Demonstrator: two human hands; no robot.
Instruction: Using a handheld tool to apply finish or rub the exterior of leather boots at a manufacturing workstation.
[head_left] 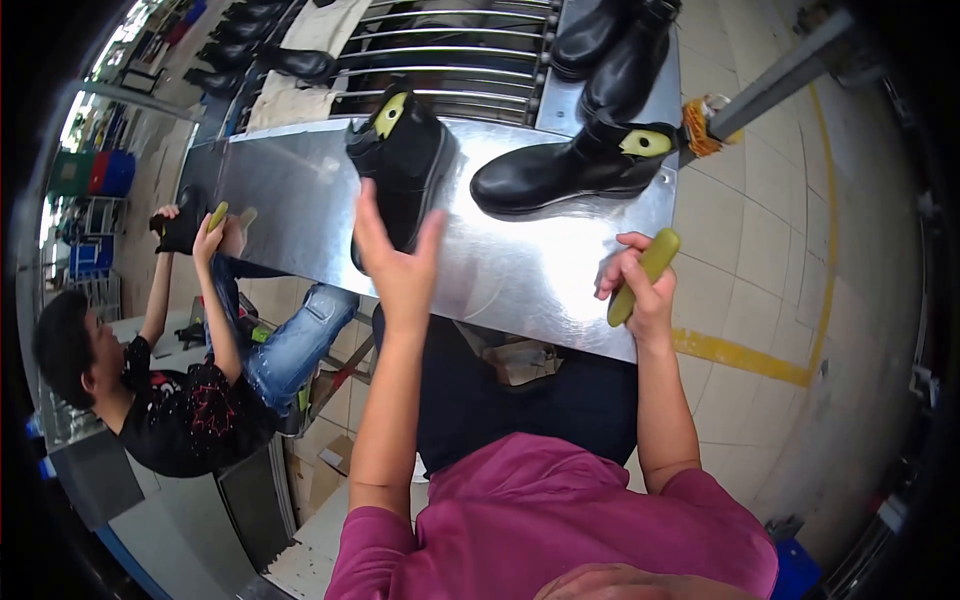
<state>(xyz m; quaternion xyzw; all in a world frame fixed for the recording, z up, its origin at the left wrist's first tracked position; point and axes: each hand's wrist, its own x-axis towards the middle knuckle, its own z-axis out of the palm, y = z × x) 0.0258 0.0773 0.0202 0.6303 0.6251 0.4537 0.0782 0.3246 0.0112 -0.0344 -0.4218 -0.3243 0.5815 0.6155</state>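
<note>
My left hand (402, 268) is held over the toe end of a black boot (415, 165), thumb and fingers spread apart and nothing in its grasp. It hides part of the boot, and I cannot tell whether it touches it. A yellow-green last with a dark hole (390, 115) shows in that boot's top. My right hand (648, 305) grips an olive-green oblong bar (657, 256) with rounded ends, near the table's right edge. Between the hands, farther back, a second black boot (555, 175) points its toe left; it also has a yellow-green last inside.
The shiny metal table (480, 275) meets a rack of metal rollers (440, 55). More black boots (630, 65) stand at the back right. A grey post (780, 75) rises beyond the right corner. At left, a co-worker (200, 400) holds a boot and a similar green bar.
</note>
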